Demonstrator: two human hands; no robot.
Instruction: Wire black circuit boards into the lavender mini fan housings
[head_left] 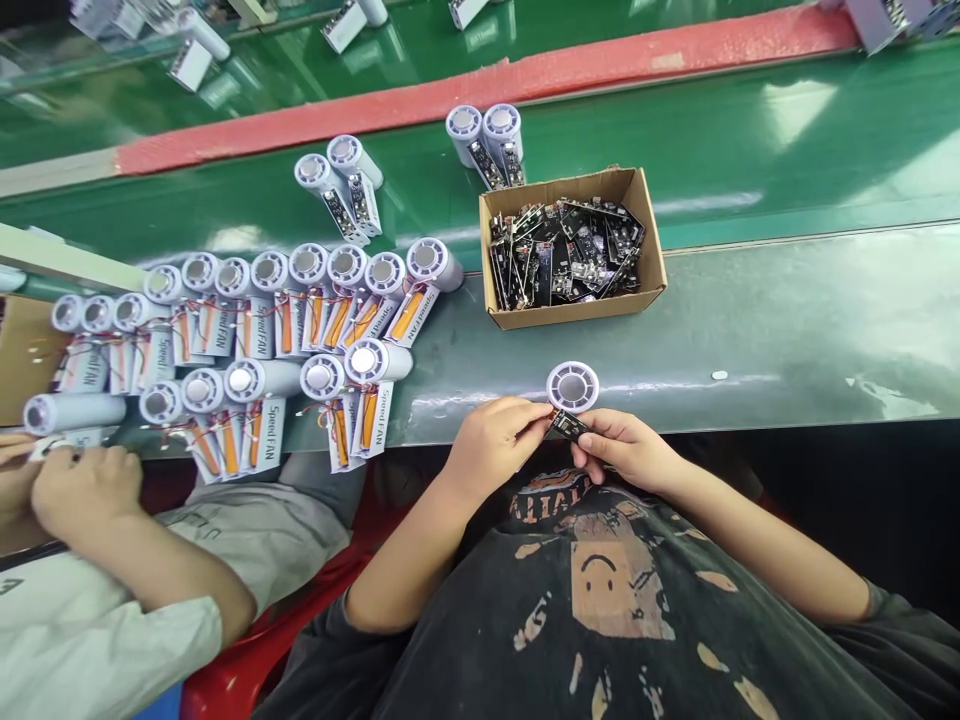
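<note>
A small black circuit board (pixel 568 425) sits at the body of a fan unit, whose round lavender top (pixel 572 387) faces up near the table's front edge. My right hand (pixel 626 447) grips the unit at the board's right end, thumb on the board. At the board's left end, the fingers of my left hand (pixel 495 440) are pinched together; what they hold is too small to make out. Beyond the unit stands a cardboard box (pixel 574 318) filled with black circuit boards (pixel 585 250).
Rows of fan units (pixel 255 330) with orange batteries stand on the left. More units (pixel 341 185) are on the green belt (pixel 720 180), before a red strip (pixel 450 97). A co-worker's hands (pixel 86 490) are at far left. A small white piece (pixel 719 375) lies right.
</note>
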